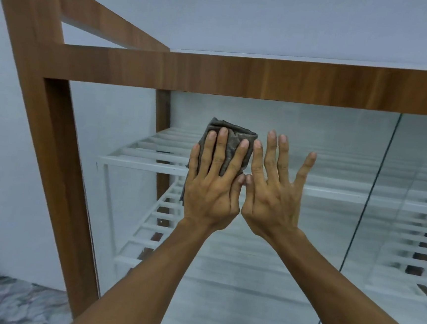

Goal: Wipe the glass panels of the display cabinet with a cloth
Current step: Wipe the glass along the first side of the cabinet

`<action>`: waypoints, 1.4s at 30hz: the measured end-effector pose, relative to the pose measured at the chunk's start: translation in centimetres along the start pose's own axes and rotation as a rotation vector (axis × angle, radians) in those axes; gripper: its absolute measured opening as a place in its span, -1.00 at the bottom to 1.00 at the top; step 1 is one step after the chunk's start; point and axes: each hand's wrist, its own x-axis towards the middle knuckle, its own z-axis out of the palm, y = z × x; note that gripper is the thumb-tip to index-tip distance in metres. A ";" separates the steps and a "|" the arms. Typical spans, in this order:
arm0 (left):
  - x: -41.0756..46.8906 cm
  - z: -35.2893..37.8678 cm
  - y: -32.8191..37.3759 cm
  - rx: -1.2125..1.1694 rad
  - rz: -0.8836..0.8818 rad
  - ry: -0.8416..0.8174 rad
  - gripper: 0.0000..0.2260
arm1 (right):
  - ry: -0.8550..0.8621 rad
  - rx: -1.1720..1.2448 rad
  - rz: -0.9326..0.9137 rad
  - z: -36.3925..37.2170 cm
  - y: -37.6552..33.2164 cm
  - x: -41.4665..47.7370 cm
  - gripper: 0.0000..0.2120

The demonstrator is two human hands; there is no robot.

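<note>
A folded grey-brown cloth (232, 142) lies flat against the front glass panel (324, 151) of the wooden display cabinet (240, 76). My left hand (213, 185) presses the cloth onto the glass with straight, spread fingers. Right beside it, my right hand (274, 193) rests flat on the bare glass, fingers spread, thumbs of both hands touching. The lower part of the cloth is hidden behind my left hand.
White slatted shelves (140, 155) sit inside the cabinet behind the glass. A dark vertical seam (375, 191) divides this panel from the one to the right. The brown corner post (52, 163) stands at left, with a white wall and marbled floor (9, 301) beyond.
</note>
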 end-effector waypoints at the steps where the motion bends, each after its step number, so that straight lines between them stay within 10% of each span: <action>1: -0.1 -0.3 -1.0 -0.003 0.003 -0.004 -0.53 | -0.011 -0.008 -0.006 0.3 -0.7 0.3 -0.46; 21: -5.9 -4.3 -15.8 -0.046 -0.462 0.078 -0.47 | -0.024 -0.025 0.028 5.4 -12.5 2.4 -0.44; 26: -4.0 -4.0 -16.1 -0.016 -0.019 -0.013 -0.48 | -0.012 -0.019 0.013 5.3 -12.3 2.4 -0.43; 30: -3.9 -3.7 -13.7 -0.047 -0.408 0.076 -0.46 | 0.006 0.020 -0.005 5.1 -12.1 2.2 -0.46; 37: -4.9 -4.0 -15.2 0.002 0.220 -0.115 -0.47 | 0.009 0.117 -0.082 4.0 -9.7 1.0 -0.46; 42: -3.8 -2.4 -11.3 -0.056 -0.230 0.094 -0.49 | 0.022 -0.021 -0.087 4.5 -8.5 -0.9 -0.46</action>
